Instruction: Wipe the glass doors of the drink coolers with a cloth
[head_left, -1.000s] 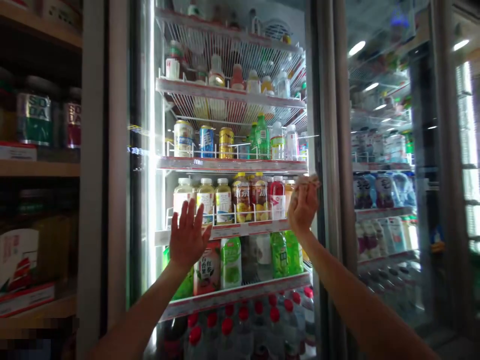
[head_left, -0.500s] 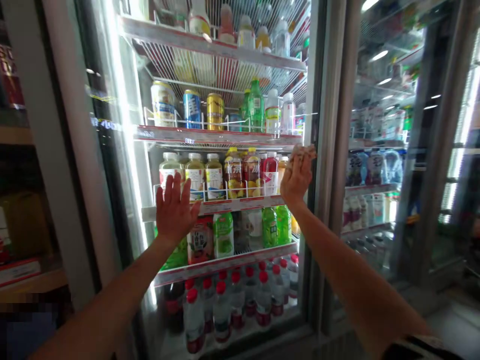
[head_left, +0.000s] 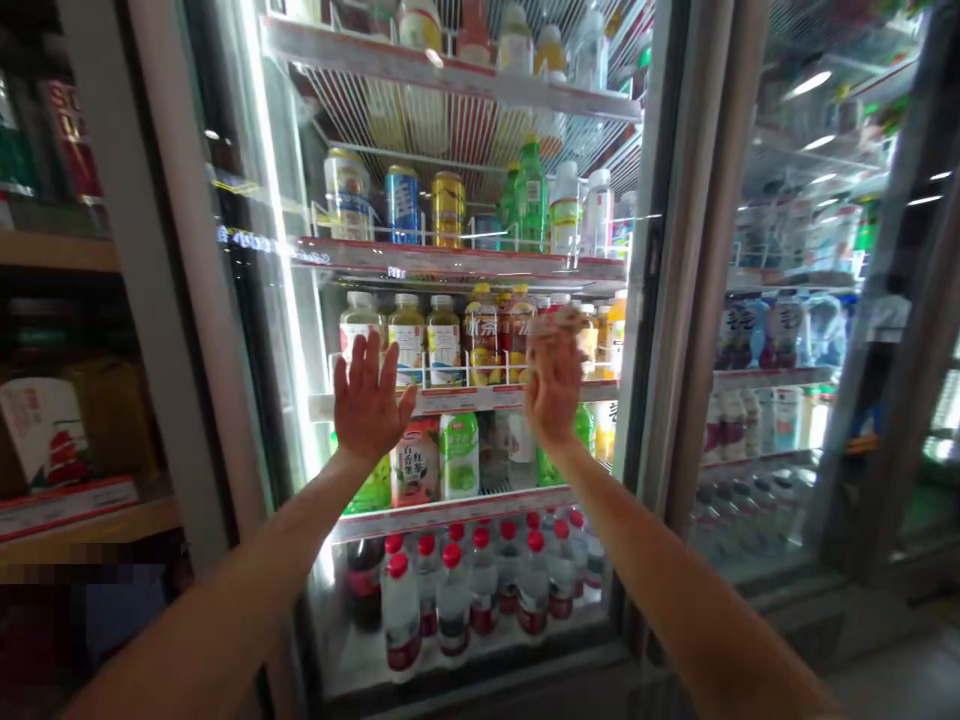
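Observation:
My left hand (head_left: 369,402) lies flat with its fingers stretched up against the glass door (head_left: 495,450) of a lit drinks fridge. Under my right hand (head_left: 553,395), a crumpled cloth (head_left: 556,325) is pressed to the same glass, in front of the bottle row; motion blurs both hand and cloth. Behind the glass, tea bottles (head_left: 444,340) stand on a middle shelf, near the fingers of my left hand. Below it are a red tea bottle (head_left: 415,465) and a green bottle (head_left: 459,458).
The metal door frame (head_left: 694,260) runs upright at the right, with another glass-fronted fridge (head_left: 787,330) beyond it. Red-capped water bottles (head_left: 452,605) fill the fridge bottom. Cans (head_left: 403,205) stand higher up. To the left is a wooden shelf (head_left: 56,250) with packaged goods.
My right hand has slid the cloth leftward across the glass, away from the right door frame. My left hand stays on the glass. The view has shifted slightly.

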